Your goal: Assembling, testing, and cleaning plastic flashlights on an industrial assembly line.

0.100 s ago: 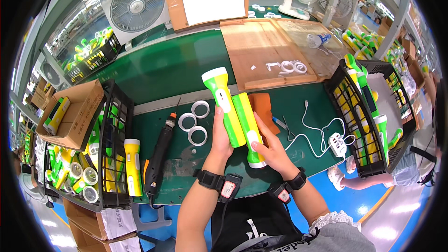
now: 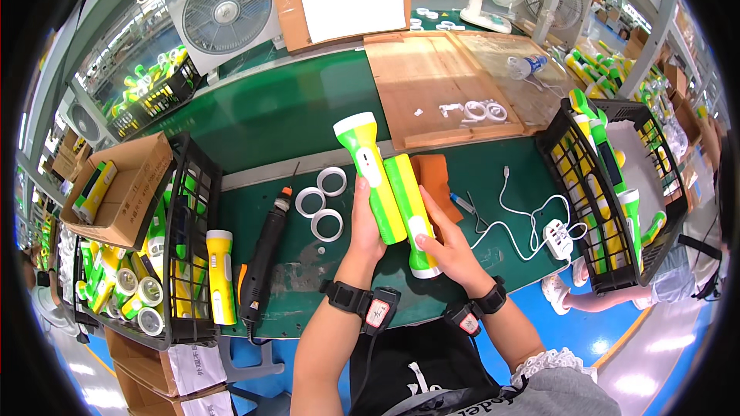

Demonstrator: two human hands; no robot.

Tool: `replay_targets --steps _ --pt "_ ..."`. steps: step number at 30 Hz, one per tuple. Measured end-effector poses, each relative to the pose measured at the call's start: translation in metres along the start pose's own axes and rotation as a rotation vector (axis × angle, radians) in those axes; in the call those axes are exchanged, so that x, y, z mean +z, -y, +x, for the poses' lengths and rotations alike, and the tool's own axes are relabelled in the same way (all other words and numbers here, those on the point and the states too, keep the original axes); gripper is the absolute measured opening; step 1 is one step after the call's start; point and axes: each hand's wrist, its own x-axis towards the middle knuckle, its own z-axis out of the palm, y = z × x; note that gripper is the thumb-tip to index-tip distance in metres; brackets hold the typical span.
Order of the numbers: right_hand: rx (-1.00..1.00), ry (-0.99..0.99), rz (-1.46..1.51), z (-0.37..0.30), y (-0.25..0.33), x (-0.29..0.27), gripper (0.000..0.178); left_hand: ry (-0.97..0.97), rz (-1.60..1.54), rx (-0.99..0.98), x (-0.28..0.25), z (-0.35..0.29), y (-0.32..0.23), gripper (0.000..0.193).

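Two green, yellow and white flashlights are held side by side above the green bench. My left hand point(image 2: 365, 225) is closed round the left flashlight point(image 2: 368, 162), whose wide white head points up and away from me. In my right hand point(image 2: 449, 245) is the other flashlight point(image 2: 404, 189), turned the opposite way with its white-rimmed end toward me. My right thumb lies on its white switch panel. The two bodies touch or nearly touch along their sides. White rings point(image 2: 327, 225) lie on the bench left of my hands, beside a black electric screwdriver point(image 2: 264, 262).
At left, a black crate point(image 2: 193, 262) of flashlights carries a cardboard box point(image 2: 127, 192); a yellow flashlight point(image 2: 220, 277) stands beside it. Another crate point(image 2: 593, 208) is at right, near a white power strip point(image 2: 556, 239) with cables. An orange piece point(image 2: 435, 185) and wooden board point(image 2: 432, 92) lie beyond my hands.
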Motion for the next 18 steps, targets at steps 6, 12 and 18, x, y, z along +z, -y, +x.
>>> replay_targets --steps 6,12,18 --pt "0.003 0.003 0.020 0.0041 0.0018 -0.0008 0.070 -0.006 -0.020 -0.005 0.0023 0.0035 -0.0020 0.046" --pt "0.003 0.001 0.024 0.0039 0.0006 -0.0008 0.069 0.005 -0.029 -0.011 0.0030 0.0034 -0.0026 0.046" --pt "0.018 -0.001 0.048 0.0042 0.0043 0.0001 0.070 0.005 -0.026 -0.007 0.0037 0.0040 -0.0033 0.046"
